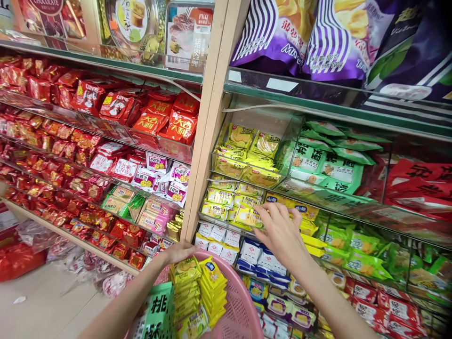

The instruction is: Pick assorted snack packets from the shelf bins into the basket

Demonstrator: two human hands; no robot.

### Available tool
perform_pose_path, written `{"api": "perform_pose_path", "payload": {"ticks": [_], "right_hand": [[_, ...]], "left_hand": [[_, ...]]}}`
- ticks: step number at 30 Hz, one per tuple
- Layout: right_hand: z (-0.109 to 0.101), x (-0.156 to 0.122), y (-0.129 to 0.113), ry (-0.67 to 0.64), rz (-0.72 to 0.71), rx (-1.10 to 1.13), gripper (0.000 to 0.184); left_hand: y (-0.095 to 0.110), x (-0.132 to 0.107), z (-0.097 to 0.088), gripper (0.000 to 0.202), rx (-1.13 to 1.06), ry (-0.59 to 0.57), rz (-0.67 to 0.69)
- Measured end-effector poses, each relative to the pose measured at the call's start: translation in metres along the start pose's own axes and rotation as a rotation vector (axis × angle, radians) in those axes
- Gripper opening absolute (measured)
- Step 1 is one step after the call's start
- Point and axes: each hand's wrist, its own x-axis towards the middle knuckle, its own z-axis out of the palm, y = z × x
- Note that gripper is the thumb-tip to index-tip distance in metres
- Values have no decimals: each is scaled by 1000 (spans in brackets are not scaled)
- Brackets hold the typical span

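Centrally, your right hand (282,230) pinches the right end of a yellow packet (247,216) between thumb and fingers, at the front of a clear compartment (221,223) that carries similar packets (216,197). Your left hand (178,252) lies at the far rim of a pink basket (238,292); its fingers are partly hidden, and whether they close around the rim cannot be made out. Inside the basket you see 2 yellow stacks (213,289) side by side, with a green pack (158,308) to their left, near your left forearm. Directly below the compartment are white packets (215,246); above it, to the right, sit green packets (339,174). A wooden upright (203,136) divides these shelves from those at left, filled largely with red packets (169,117).
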Motion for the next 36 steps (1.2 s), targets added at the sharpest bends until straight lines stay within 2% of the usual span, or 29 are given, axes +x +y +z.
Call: {"api": "perform_pose_path", "payload": {"ticks": [3, 6, 9, 12, 15, 21, 28, 31, 34, 36], "right_hand": [[-2, -21, -24, -66, -39, 204, 37], [5, -46, -57, -215, -119, 409, 39], [24, -72, -86, -379, -242, 513, 38], [49, -96, -110, -477, -392, 478, 29], [71, -112, -130, -484, -479, 408, 24], [97, -119, -155, -485, -503, 449, 23], [119, -123, -166, -342, -491, 480, 10], [124, -127, -168, -321, -472, 509, 14], [124, -128, -168, -354, -448, 529, 21], [121, -128, -167, -393, -436, 544, 37]], "left_hand": [[-2, 2, 0, 67, 1, 12, 29], [-3, 4, 0, 67, -9, 7, 54], [-4, 5, 1, 67, -8, 0, 56], [-4, 6, 1, 66, 2, -2, 41], [-4, 6, 2, 65, 22, 8, 44], [-2, 4, 1, 66, 31, 3, 32], [0, 3, -1, 68, 44, 10, 8], [0, 3, 0, 68, 33, 4, 18], [-1, 4, 1, 69, 24, -2, 23], [-3, 5, 1, 69, 20, 1, 21]]}}
